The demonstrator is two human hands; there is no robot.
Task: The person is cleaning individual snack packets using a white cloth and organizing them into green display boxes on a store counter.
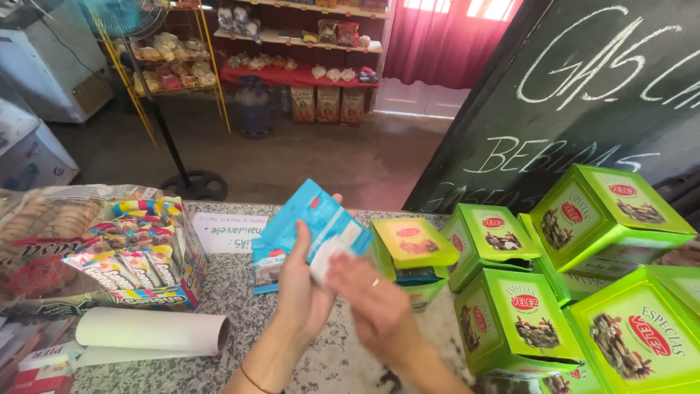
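Here left hand (pixel 302 281) has its grip pinched on blue packets (pixel 315 222), held above the table (pixel 240 292). Right hand (pixel 372 303) is blurred, fingers on the packets' lower edge; grip state unclear. Green boxes (pixel 510 292) crowd the right, a candy box (pixel 142 255) sits left, paper roll (pixel 149 330) near the front edge. Bare stone between.

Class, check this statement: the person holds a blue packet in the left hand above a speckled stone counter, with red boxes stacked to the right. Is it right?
Not quite. The boxes stacked to the right are bright green, not red, as the head view shows. The rest stands: the left hand holds a blue packet above the speckled stone counter.
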